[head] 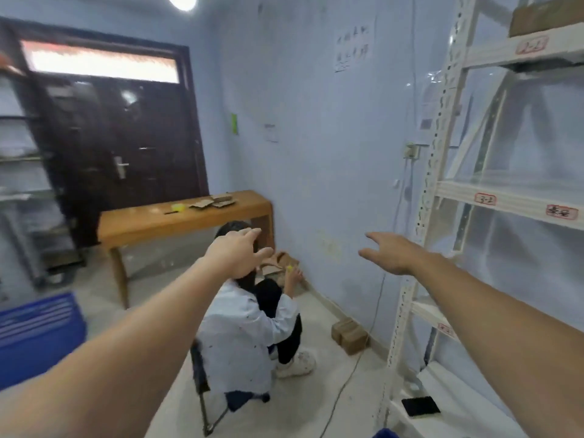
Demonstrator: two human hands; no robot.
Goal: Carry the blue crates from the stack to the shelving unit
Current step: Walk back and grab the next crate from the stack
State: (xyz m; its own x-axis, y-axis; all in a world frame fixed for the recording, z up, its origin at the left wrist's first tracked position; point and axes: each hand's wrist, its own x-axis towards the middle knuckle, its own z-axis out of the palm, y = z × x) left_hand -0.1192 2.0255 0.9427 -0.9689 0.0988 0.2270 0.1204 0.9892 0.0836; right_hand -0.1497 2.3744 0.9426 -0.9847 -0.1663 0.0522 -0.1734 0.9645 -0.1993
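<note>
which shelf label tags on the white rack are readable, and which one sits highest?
The red-bordered tag reading 2-2, on the top shelf beam beneath the cardboard box, sits highest. The 3-2 tag is one beam lower; the others are blurred.

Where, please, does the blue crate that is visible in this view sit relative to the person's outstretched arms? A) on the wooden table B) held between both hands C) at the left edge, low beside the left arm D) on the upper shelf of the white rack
C: the blue crate sits low at the left edge of the view, while the left hand and right hand are both open and empty.
</note>
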